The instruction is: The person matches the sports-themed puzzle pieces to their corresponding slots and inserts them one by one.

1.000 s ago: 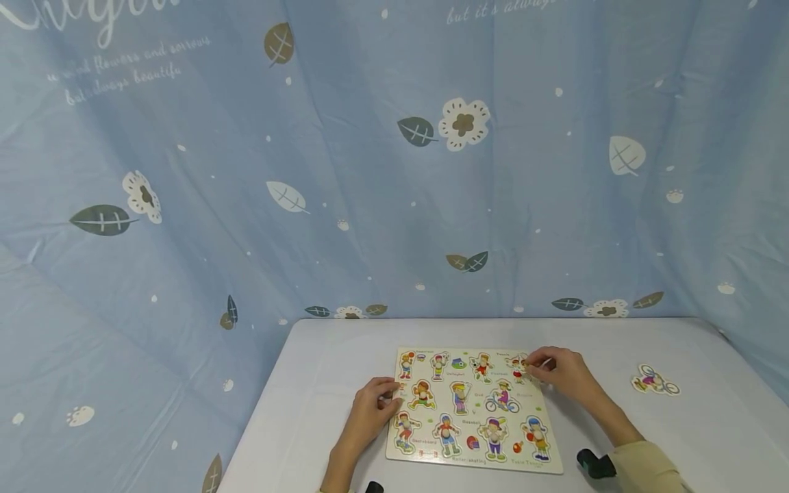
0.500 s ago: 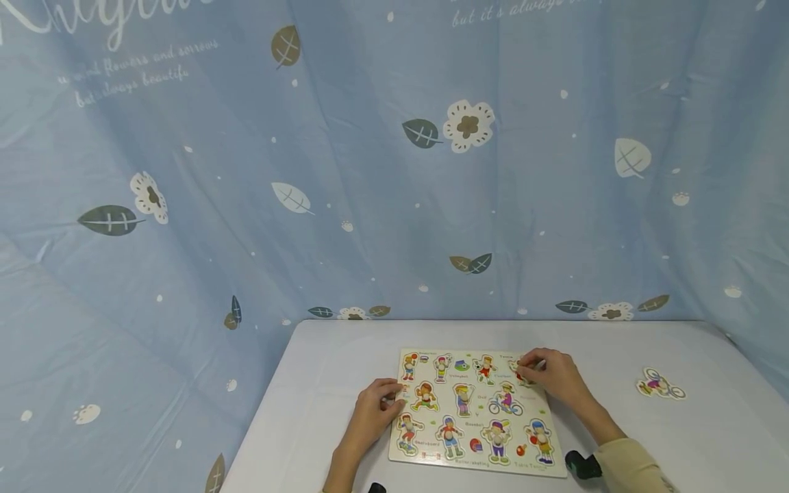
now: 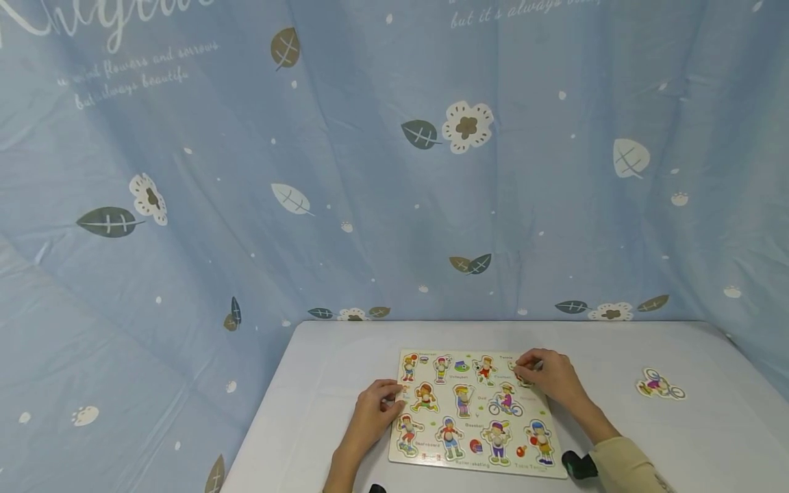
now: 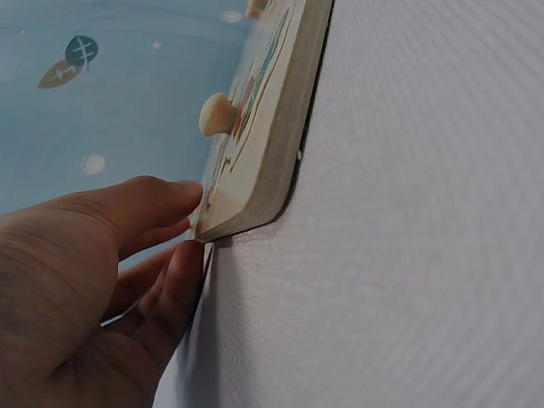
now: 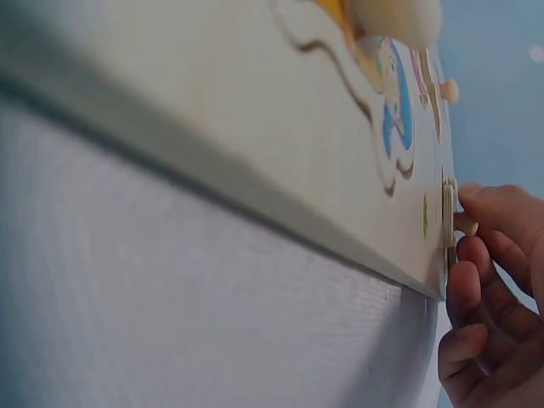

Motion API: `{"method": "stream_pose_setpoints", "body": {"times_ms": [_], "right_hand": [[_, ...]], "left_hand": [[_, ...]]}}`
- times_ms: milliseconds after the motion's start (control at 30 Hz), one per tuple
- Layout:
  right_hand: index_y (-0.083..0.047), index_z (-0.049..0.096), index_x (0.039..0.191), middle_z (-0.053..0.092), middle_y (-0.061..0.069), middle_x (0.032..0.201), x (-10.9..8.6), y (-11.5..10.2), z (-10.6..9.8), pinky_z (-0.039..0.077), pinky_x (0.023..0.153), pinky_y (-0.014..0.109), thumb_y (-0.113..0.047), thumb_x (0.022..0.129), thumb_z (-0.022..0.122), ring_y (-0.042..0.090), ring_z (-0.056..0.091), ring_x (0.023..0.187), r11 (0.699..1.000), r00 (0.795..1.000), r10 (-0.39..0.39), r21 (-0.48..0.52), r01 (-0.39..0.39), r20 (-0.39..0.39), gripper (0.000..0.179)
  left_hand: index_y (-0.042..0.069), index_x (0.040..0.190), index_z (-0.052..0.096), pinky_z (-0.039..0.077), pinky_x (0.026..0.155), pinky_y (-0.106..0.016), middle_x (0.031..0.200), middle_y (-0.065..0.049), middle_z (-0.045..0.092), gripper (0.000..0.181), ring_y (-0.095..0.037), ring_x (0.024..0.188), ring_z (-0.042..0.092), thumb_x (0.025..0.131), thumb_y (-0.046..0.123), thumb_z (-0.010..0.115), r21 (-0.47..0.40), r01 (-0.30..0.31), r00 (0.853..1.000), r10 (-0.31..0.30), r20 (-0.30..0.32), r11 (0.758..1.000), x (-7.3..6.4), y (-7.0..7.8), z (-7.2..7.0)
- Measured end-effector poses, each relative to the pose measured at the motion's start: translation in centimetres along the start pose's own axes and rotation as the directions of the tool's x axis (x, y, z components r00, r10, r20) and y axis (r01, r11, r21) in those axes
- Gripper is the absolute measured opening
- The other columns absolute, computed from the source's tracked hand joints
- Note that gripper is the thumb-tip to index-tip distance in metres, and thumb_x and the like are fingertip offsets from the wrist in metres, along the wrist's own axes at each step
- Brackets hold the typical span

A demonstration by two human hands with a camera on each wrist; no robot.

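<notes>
A wooden knob puzzle board (image 3: 444,404) with colourful sports figures lies flat on the table. My left hand (image 3: 372,414) holds its left edge. In the left wrist view the thumb is on the top face at the board's corner (image 4: 255,187), with fingers against the side. At the board's upper right corner, my right hand (image 3: 550,375) pinches a small puzzle piece (image 5: 449,217) by its knob. That piece sits at the board's surface, mostly hidden by the fingers in the head view; whether it is fully seated I cannot tell. A cyclist puzzle piece (image 3: 661,385) lies loose to the right.
The white-covered table (image 3: 333,356) extends around the board, its far edge against a blue curtain (image 3: 370,137) printed with leaves and flowers. A dark object (image 3: 579,465) is beside the right sleeve, at the board's lower right corner.
My right hand has moved slightly left over the board's upper right corner with the piece, now lower against the surface. The left hand stays on the edge. The head view has shifted a little.
</notes>
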State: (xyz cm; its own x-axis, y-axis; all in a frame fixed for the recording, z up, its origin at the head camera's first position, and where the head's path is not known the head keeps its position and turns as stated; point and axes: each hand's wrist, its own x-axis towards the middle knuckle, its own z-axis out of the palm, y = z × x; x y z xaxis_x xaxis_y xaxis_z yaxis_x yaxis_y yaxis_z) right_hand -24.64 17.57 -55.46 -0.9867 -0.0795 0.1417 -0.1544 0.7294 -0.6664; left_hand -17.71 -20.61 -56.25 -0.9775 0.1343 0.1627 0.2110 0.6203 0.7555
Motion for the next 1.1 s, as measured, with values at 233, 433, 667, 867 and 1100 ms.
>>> {"method": "stream_pose_setpoints", "body": {"times_ms": [233, 433, 667, 867, 1100], "right_hand": [[-0.014, 0.073, 0.088, 0.068, -0.003, 0.077, 0.12, -0.26, 0.01, 0.041, 0.059, 0.023, -0.025, 0.083, 0.078, 0.009, 0.055, 0.068, 1.0, 1.0, 0.013, -0.007, -0.013, 0.008, 0.013], [-0.013, 0.072, 0.087, 0.067, -0.003, 0.076, 0.23, -0.48, -0.11, 0.042, 0.062, 0.027, -0.024, 0.083, 0.078, 0.011, 0.056, 0.069, 0.999, 0.999, 0.023, -0.032, -0.022, 0.028, 0.014], [-0.011, 0.072, 0.087, 0.067, -0.002, 0.075, 0.26, -0.56, -0.35, 0.043, 0.064, 0.028, -0.023, 0.082, 0.077, 0.011, 0.057, 0.069, 0.998, 0.998, 0.047, -0.031, -0.046, 0.048, 0.014], [-0.01, 0.072, 0.087, 0.067, -0.003, 0.075, 0.35, -0.56, -0.28, 0.044, 0.062, 0.026, -0.021, 0.082, 0.078, 0.01, 0.057, 0.068, 0.998, 0.997, 0.049, -0.034, -0.047, 0.059, 0.013], [-0.01, 0.072, 0.086, 0.067, -0.003, 0.073, 0.36, -0.72, -0.17, 0.044, 0.061, 0.025, -0.021, 0.082, 0.078, 0.009, 0.057, 0.067, 0.999, 0.997, 0.033, -0.036, -0.03, 0.076, 0.013]], "left_hand": [[0.004, 0.114, 0.071, 0.055, 0.071, -0.015, 0.122, -0.01, 0.065, 0.029, -0.015, 0.095, 0.065, 0.087, 0.016, 0.073, 0.02, -0.014, 1.0, 0.014, -0.009, 1.0, 0.01, 0.01, -0.03], [0.004, 0.114, 0.071, 0.055, 0.072, -0.016, 0.123, -0.01, 0.065, 0.029, -0.015, 0.096, 0.066, 0.087, 0.015, 0.073, 0.017, -0.01, 1.0, 0.01, -0.011, 1.0, -0.02, 0.06, -0.02], [0.005, 0.114, 0.071, 0.054, 0.071, -0.015, 0.123, -0.01, 0.065, 0.03, -0.014, 0.094, 0.065, 0.087, 0.017, 0.073, 0.023, -0.005, 1.0, 0.005, -0.006, 1.0, 0.0, 0.1, -0.03], [0.004, 0.114, 0.071, 0.055, 0.072, -0.016, 0.123, -0.01, 0.065, 0.03, -0.013, 0.094, 0.065, 0.087, 0.016, 0.073, 0.019, -0.004, 1.0, 0.004, -0.007, 1.0, 0.0, 0.14, -0.07], [0.003, 0.114, 0.071, 0.055, 0.071, -0.015, 0.123, -0.01, 0.065, 0.03, -0.013, 0.093, 0.065, 0.087, 0.015, 0.073, 0.021, -0.009, 1.0, 0.009, -0.005, 1.0, 0.03, 0.08, -0.04]]}}
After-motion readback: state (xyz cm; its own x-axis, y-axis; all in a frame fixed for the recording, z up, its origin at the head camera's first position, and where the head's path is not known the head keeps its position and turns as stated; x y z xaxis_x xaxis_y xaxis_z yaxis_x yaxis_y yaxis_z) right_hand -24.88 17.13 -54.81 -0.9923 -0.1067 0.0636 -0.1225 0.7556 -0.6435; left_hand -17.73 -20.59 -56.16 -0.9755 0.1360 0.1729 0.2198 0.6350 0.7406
